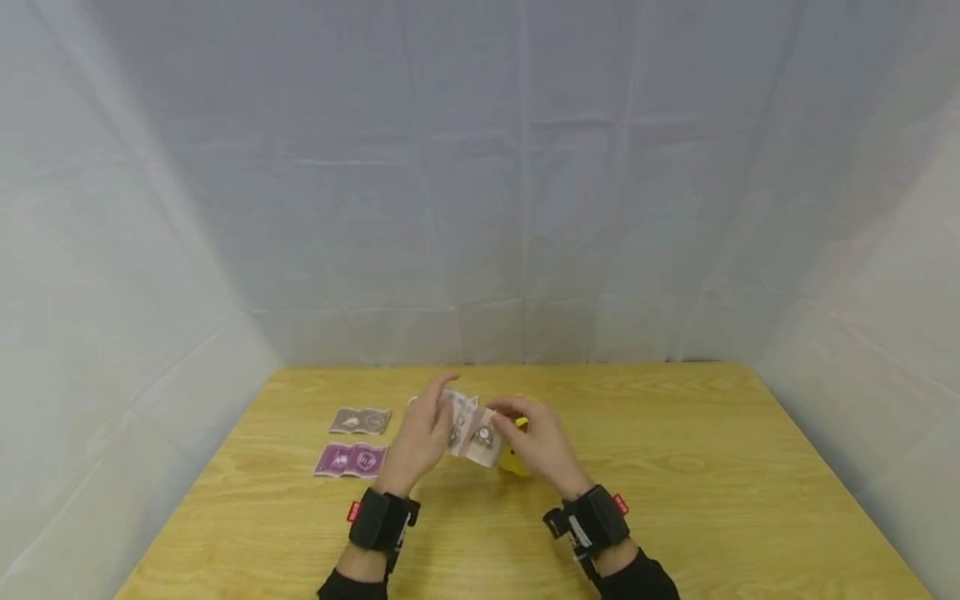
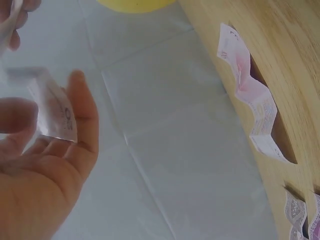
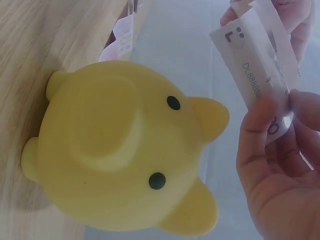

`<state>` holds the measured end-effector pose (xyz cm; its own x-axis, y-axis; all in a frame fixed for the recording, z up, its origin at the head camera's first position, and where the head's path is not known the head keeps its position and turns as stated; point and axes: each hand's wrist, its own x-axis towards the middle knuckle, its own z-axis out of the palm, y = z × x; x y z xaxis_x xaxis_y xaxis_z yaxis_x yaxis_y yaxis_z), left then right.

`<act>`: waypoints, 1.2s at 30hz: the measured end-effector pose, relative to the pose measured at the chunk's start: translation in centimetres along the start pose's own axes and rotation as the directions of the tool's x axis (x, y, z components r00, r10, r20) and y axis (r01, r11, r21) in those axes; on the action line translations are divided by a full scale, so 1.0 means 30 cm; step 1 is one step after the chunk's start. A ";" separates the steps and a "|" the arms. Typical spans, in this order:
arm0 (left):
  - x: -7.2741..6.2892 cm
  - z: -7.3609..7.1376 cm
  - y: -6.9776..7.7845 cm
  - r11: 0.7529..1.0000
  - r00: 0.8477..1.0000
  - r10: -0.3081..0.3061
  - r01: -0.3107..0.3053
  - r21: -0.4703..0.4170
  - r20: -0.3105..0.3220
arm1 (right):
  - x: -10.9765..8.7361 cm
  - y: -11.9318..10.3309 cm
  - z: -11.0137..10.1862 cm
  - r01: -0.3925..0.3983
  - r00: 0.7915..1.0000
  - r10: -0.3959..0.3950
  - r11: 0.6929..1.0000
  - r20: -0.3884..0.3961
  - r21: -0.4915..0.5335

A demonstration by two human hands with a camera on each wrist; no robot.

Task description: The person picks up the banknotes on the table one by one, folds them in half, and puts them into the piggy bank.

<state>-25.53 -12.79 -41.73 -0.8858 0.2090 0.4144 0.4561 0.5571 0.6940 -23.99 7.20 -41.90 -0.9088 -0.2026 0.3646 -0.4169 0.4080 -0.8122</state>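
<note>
A creased greyish-brown paper banknote [image 1: 483, 437] is stretched between my two hands, above the table. My left hand [image 1: 420, 437] pinches one end between thumb and fingers, with the index finger pointing up. The other end is pinched by my right hand [image 1: 543, 442]. In the right wrist view the folded note [image 3: 247, 60] shows dark printed letters and digits. A yellow piggy bank [image 3: 115, 145] with black eyes and two ears stands on the table; from the head it is mostly hidden behind my right hand.
A grey-brown banknote [image 1: 360, 421] and a purple banknote [image 1: 351, 460] lie creased on the wooden table [image 1: 697, 483], left of my left hand. A wavy pink banknote [image 2: 250, 92] lies farther along it. White sheeting [image 1: 480, 208] hangs behind and at both sides.
</note>
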 end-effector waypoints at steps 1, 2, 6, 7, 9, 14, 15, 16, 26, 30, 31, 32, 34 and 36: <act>-0.002 0.002 -0.001 1.000 1.000 0.005 -0.005 0.007 0.003 | 0.000 0.000 0.001 -0.004 1.000 0.004 1.000 -0.001 0.000; -0.004 0.003 -0.001 1.000 1.000 0.010 -0.010 0.008 0.003 | 0.001 0.000 0.001 -0.005 1.000 0.005 1.000 -0.006 0.004; -0.012 0.007 -0.001 0.999 0.999 0.031 -0.031 0.019 -0.023 | 0.002 0.001 0.004 0.007 0.999 -0.006 1.000 -0.039 0.023; -0.015 0.007 0.002 0.999 0.999 0.031 -0.031 0.010 -0.025 | 0.001 0.001 0.004 0.010 0.999 -0.009 1.000 -0.046 0.025; -0.017 0.012 0.004 0.999 0.998 0.043 -0.043 -0.003 -0.037 | -0.001 0.004 0.004 0.013 0.998 -0.011 0.999 -0.059 0.033; -0.016 0.030 0.024 0.996 0.996 0.062 -0.066 -0.055 -0.067 | -0.003 0.001 0.000 0.007 0.995 -0.003 0.999 -0.096 0.048; -0.015 0.033 0.029 0.996 0.996 0.064 -0.068 -0.057 -0.069 | -0.003 -0.002 -0.001 0.011 0.994 -0.006 0.999 -0.106 0.047; -0.014 0.037 0.033 0.995 0.995 0.075 -0.079 -0.055 -0.067 | -0.003 -0.005 -0.001 0.013 0.993 -0.007 0.999 -0.115 0.047; -0.021 0.069 0.038 0.989 0.989 0.144 -0.145 -0.036 -0.030 | 0.001 -0.004 0.008 0.058 0.978 -0.041 0.995 -0.205 0.077; -0.023 0.076 0.042 0.987 0.988 0.155 -0.156 -0.028 -0.027 | 0.002 -0.002 0.007 0.055 0.973 -0.031 0.993 -0.229 0.103; -0.024 0.077 0.043 0.987 0.987 0.158 -0.159 -0.025 -0.029 | 0.002 -0.002 0.007 0.055 0.972 -0.029 0.993 -0.234 0.106; -0.025 0.078 0.043 0.987 0.987 0.157 -0.157 -0.023 -0.030 | 0.001 -0.002 0.007 0.056 0.971 -0.029 0.992 -0.238 0.109; -0.026 0.081 0.043 0.988 0.988 0.150 -0.151 -0.022 -0.034 | 0.000 0.000 0.006 0.057 0.969 -0.026 0.991 -0.247 0.117; -0.026 0.083 0.042 0.989 0.989 0.144 -0.145 -0.024 -0.036 | -0.001 0.003 0.006 0.065 0.967 -0.031 0.990 -0.252 0.128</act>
<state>-24.49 -10.25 -42.65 -0.8072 0.2576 0.5311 0.5815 0.5012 0.6408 -24.00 7.08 -42.06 -0.8701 0.0154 0.4926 -0.4697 0.2767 -0.8383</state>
